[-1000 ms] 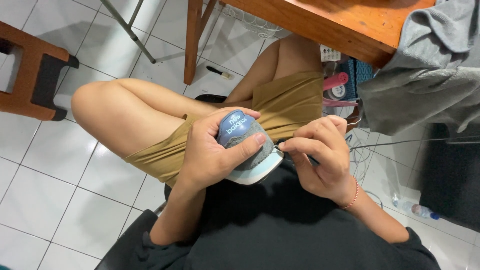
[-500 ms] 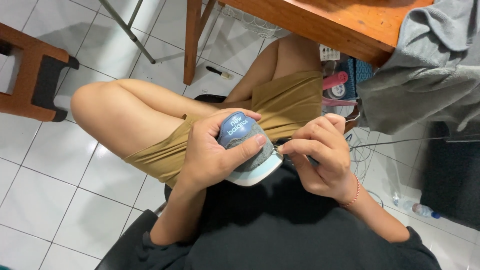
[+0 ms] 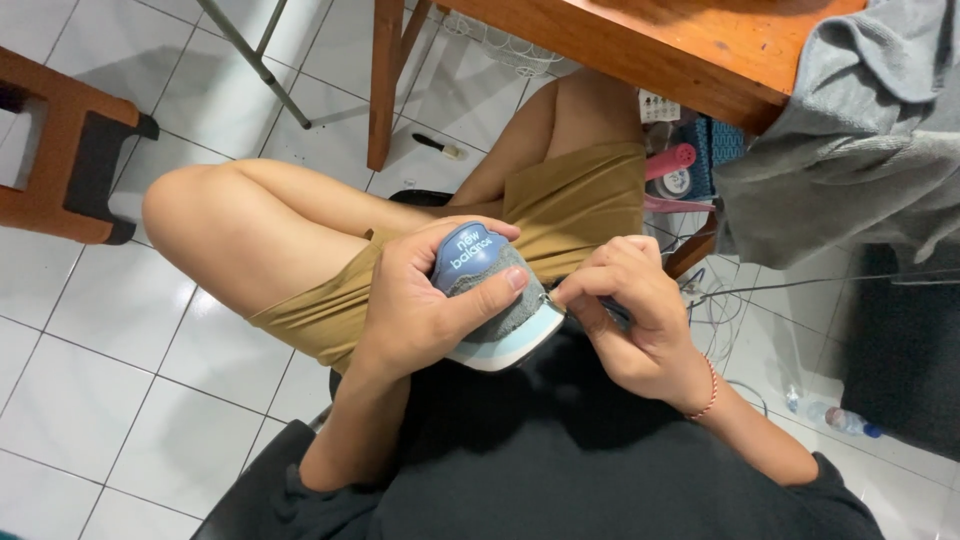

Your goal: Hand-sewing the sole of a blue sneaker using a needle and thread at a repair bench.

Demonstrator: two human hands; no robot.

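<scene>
I am seated, looking down at my lap. My left hand [image 3: 425, 305] grips a grey and blue sneaker [image 3: 488, 285] by its heel, with the pale blue and white sole turned toward my body. My right hand [image 3: 630, 315] has its fingers closed and pinched against the sole's edge, touching the shoe. A small dark object shows between those fingers, but I cannot tell what it is. The shoe rests over my brown shorts [image 3: 560, 215], above my bent left knee.
A wooden table [image 3: 640, 45] stands ahead with a grey cloth [image 3: 850, 150] hanging off its right side. A wooden stool [image 3: 70, 150] is at the left on white floor tiles. A plastic bottle [image 3: 835, 418] and cables lie at the right.
</scene>
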